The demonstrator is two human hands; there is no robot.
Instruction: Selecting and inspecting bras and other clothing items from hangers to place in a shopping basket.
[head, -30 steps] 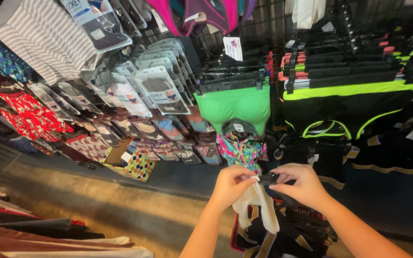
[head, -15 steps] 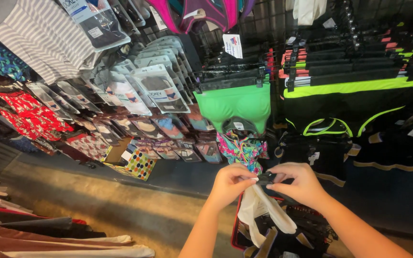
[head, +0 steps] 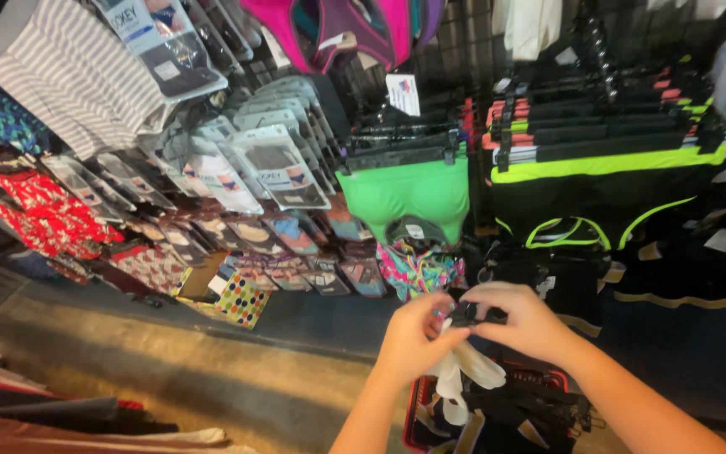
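Your hands meet on a black clip hanger with a pale garment hanging from it.

The black hanger is small and dark; the white garment droops from it, limp and creased. Your left hand pinches its left end with fingers curled closed, and your right hand closes over the right end from above. Both sit above a red basket of more hangers, in front of the green top.
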